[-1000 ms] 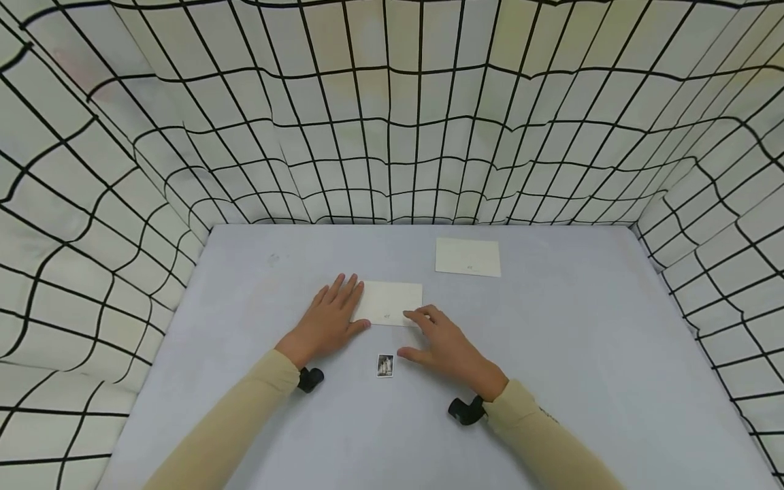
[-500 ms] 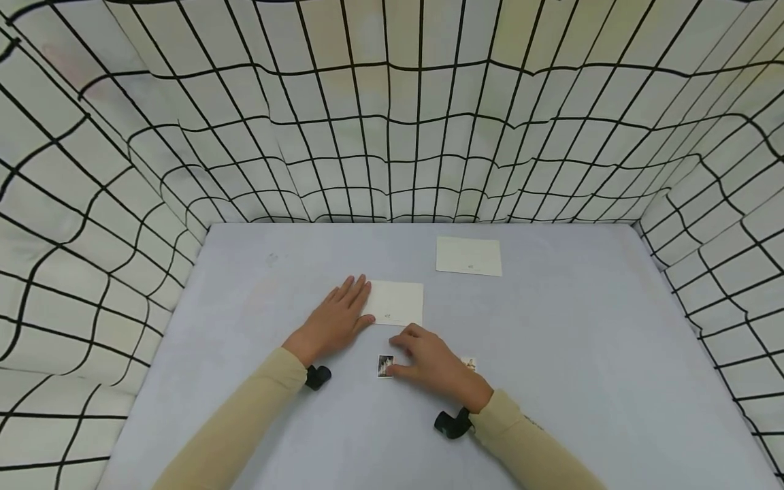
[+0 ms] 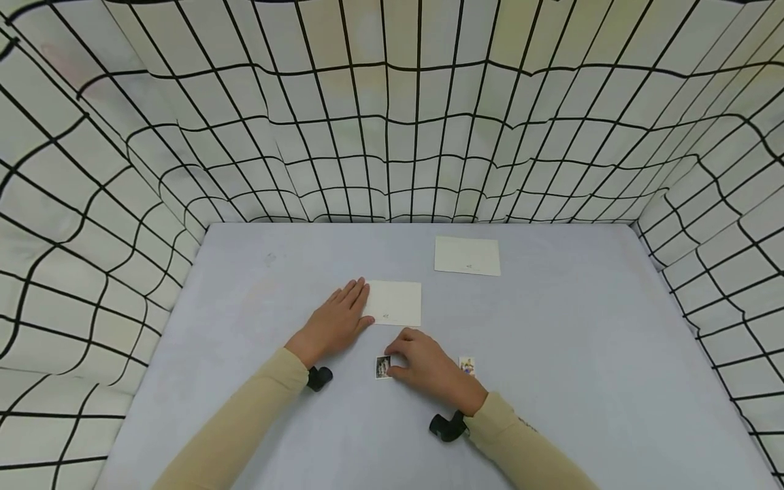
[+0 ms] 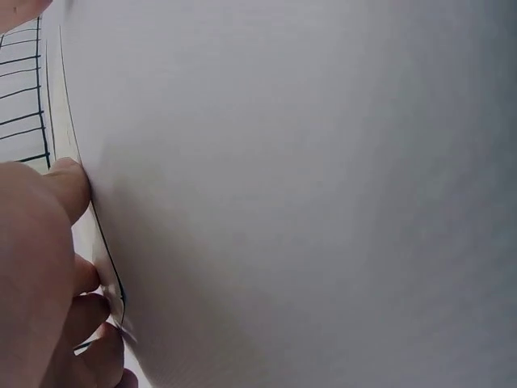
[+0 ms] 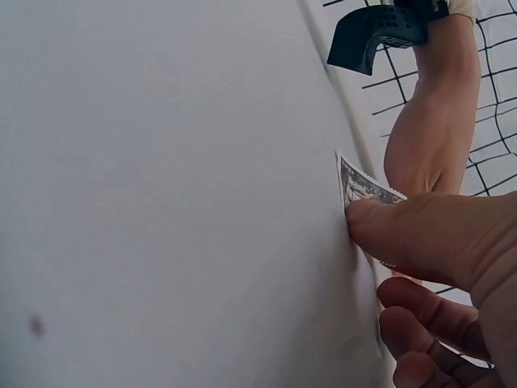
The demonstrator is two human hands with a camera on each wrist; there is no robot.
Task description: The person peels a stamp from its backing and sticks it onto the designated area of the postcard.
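My left hand [image 3: 335,324] lies with its fingers extended over the left edge of a cream card or envelope [image 3: 397,303], which has a small mark near its lower edge. My right hand [image 3: 425,361] pinches the right side of a small dark postage stamp [image 3: 382,367] just below that card. In the right wrist view the thumb lies over the face of the stamp [image 5: 355,179], whose perforated edge shows and whose corner stands a little off the table. A colourful stamp [image 3: 467,365] lies to the right, beside the right wrist.
A second cream card [image 3: 467,256] lies farther back, right of centre. The white table [image 3: 569,340] is enclosed by white walls with black netting [image 3: 404,143]. Black camera mounts [image 3: 447,427] hang under both wrists.
My right hand has moved left and down from the card to the dark stamp and taken hold of it. The colourful stamp has come into view. The left hand has shifted slightly right.
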